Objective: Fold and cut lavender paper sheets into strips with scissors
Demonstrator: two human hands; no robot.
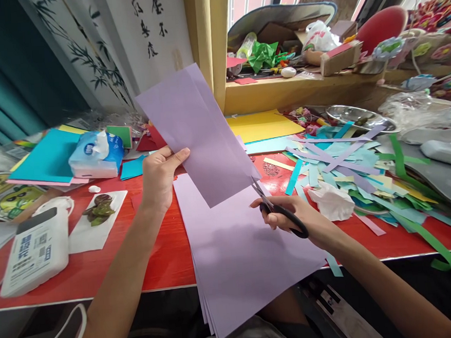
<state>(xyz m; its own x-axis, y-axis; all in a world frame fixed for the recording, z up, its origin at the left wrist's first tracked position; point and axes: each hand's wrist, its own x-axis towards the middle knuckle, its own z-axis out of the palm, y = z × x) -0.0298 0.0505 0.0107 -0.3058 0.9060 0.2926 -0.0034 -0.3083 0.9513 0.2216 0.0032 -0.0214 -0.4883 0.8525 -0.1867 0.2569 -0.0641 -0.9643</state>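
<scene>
My left hand (pixel 159 174) pinches the left edge of a folded lilac paper sheet (pixel 197 132) and holds it upright above the table. My right hand (pixel 294 218) grips black-handled scissors (pixel 275 206); their blades touch the sheet's lower right edge. Under both hands lies a stack of lilac sheets (pixel 239 255) that overhangs the front edge of the red table (pixel 165 255).
A heap of coloured paper strips (pixel 357 175) and a crumpled white tissue (pixel 331 201) lie to the right. At left are a tissue pack (pixel 95 156), teal card (pixel 49 156), a white bottle (pixel 36 250) and a napkin with scraps (pixel 97 214). The yellow sill (pixel 301 89) is cluttered.
</scene>
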